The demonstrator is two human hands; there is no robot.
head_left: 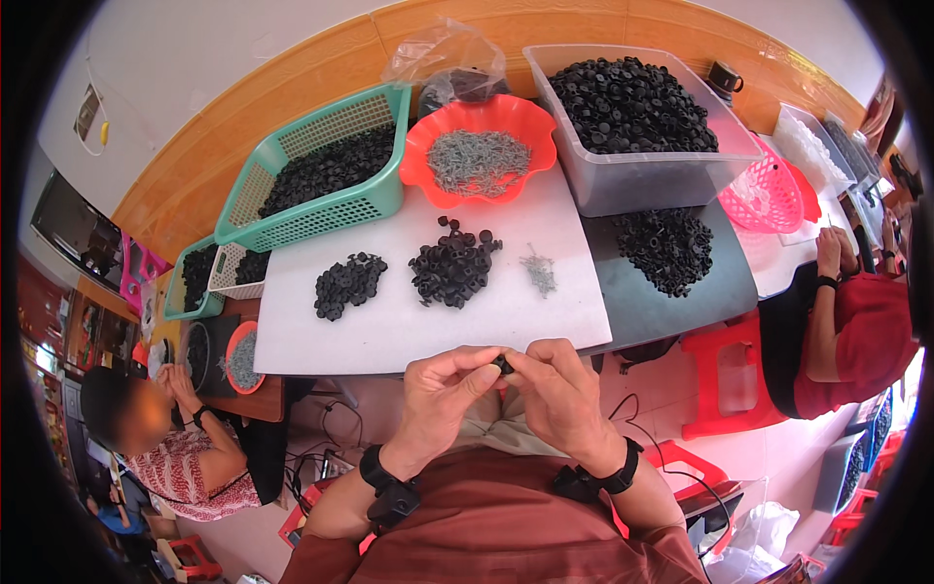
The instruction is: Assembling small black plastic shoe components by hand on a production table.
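Observation:
Just off the front edge of the white work board, my left hand and my right hand meet fingertip to fingertip. Pinched between them is a small round black plastic part, its underside hidden by my fingers. Beyond my hands on the board lie a pile of black knob-like parts, a pile of flatter black parts to its left, and a little heap of thin grey metal pins or screws to its right.
A red scalloped bowl of metal pins stands between a green basket and a clear tub, both holding black parts. Another black pile lies at right. Co-workers sit on both sides.

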